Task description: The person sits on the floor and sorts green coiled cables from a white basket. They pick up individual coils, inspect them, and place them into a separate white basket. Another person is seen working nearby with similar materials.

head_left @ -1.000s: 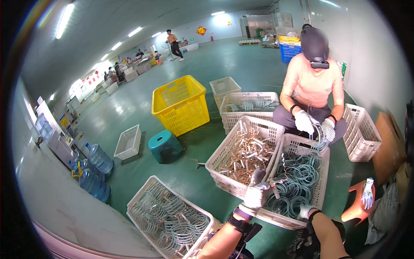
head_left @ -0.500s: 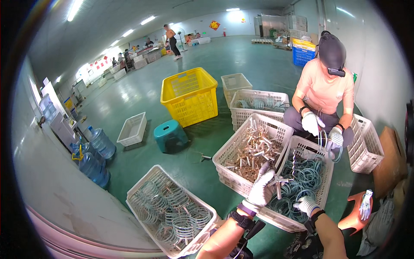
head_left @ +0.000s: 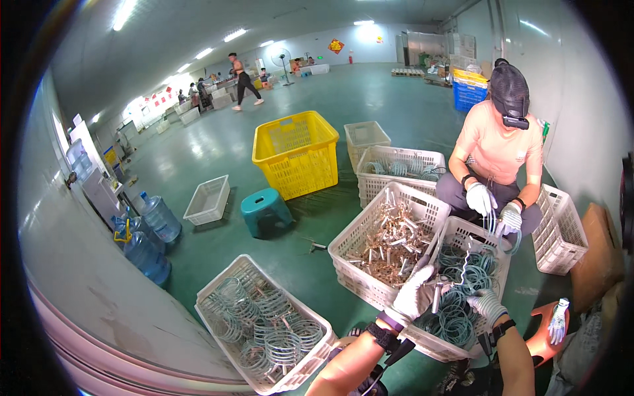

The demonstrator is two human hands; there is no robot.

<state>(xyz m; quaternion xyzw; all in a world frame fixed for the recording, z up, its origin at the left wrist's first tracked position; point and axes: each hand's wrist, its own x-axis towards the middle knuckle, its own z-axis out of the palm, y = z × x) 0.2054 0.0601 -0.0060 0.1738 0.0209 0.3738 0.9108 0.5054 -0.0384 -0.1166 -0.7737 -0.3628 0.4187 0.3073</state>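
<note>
My left hand (head_left: pixel 415 294), in a white glove, grips a short metal fitting (head_left: pixel 436 295) over the white basket (head_left: pixel 489 232) of coiled blue-green hoses. My right hand (head_left: pixel 487 305), also gloved, pinches the hose coil (head_left: pixel 466 265) that rises from that basket beside the fitting. To the left stands a white basket (head_left: pixel 356 234) full of copper-coloured metal fittings (head_left: pixel 389 244). Facing me sits a person in an orange shirt whose gloved hands (head_left: pixel 492 206) handle a hose above the far rim of the hose basket.
A white basket of finished coils (head_left: pixel 261 323) lies at the lower left. A teal stool (head_left: pixel 263 210), a yellow crate (head_left: pixel 297 153), empty white baskets (head_left: pixel 560 228) and water jugs (head_left: pixel 153 228) stand around on the green floor. An orange stool (head_left: pixel 545 330) is at my right.
My left hand has drawn back from the fittings basket toward the hose basket with a fitting. My right hand has risen to meet it at the hose. The view tilted downward.
</note>
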